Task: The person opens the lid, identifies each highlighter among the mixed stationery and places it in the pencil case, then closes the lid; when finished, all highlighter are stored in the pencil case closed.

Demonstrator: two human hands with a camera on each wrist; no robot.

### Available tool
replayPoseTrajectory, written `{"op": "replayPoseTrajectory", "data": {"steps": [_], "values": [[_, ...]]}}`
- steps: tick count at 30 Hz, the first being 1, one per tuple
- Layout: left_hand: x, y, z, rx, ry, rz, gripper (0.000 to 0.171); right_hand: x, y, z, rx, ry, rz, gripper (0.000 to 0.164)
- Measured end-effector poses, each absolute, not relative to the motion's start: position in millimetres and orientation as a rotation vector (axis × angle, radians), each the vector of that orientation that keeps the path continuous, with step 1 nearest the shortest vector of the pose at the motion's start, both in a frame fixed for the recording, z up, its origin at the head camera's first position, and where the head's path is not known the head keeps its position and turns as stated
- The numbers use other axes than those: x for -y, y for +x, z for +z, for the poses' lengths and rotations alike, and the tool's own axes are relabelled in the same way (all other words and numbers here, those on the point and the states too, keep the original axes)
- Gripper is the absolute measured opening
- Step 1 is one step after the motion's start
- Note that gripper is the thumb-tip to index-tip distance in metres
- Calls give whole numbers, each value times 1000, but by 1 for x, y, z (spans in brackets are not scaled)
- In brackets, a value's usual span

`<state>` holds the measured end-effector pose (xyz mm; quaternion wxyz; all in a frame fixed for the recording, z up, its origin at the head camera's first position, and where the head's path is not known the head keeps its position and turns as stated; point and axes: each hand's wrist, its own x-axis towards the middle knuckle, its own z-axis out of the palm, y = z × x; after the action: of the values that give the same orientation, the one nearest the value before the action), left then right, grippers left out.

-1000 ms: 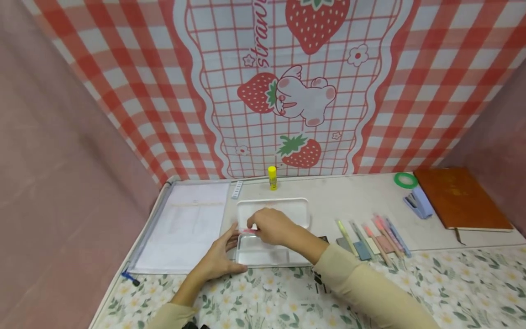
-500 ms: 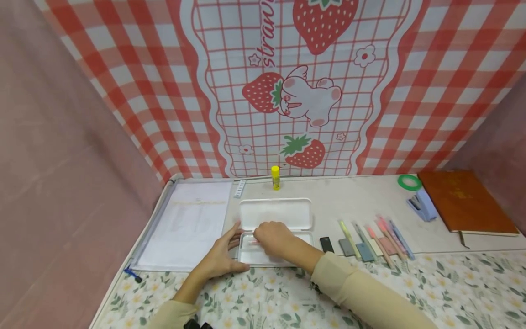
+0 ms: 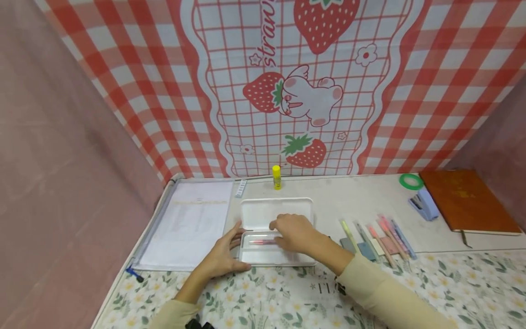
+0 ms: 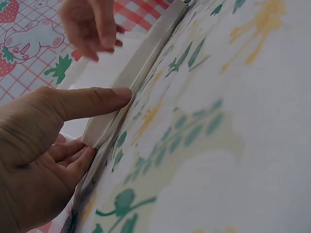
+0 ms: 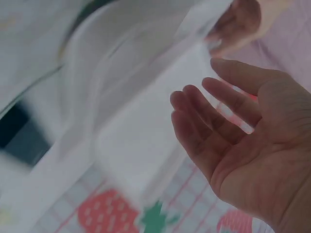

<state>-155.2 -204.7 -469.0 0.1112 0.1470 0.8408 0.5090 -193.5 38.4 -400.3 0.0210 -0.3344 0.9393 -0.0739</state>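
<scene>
1. Left grip (image 3: 222, 258) is pinching the open white case (image 3: 263, 257) at its left end, thumb against fingers.
2. Right grip (image 3: 297, 233) is hovering above the case, fingers loosely spread.
3. Slim pink item (image 3: 262, 242) is lying inside.

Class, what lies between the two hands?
In the head view, a pink pen inside the open white pencil case lies between the left hand and right hand.

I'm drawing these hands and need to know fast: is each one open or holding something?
Left hand: holding the left end of the white case.
Right hand: open, holding nothing.
</scene>
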Motion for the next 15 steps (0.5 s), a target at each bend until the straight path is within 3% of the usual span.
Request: {"op": "replayPoseTrajectory", "data": {"steps": [15], "values": [[202, -155, -466, -2486, 415, 1484, 122, -173, -204, -404, -3174, -583, -460, 26]]}}
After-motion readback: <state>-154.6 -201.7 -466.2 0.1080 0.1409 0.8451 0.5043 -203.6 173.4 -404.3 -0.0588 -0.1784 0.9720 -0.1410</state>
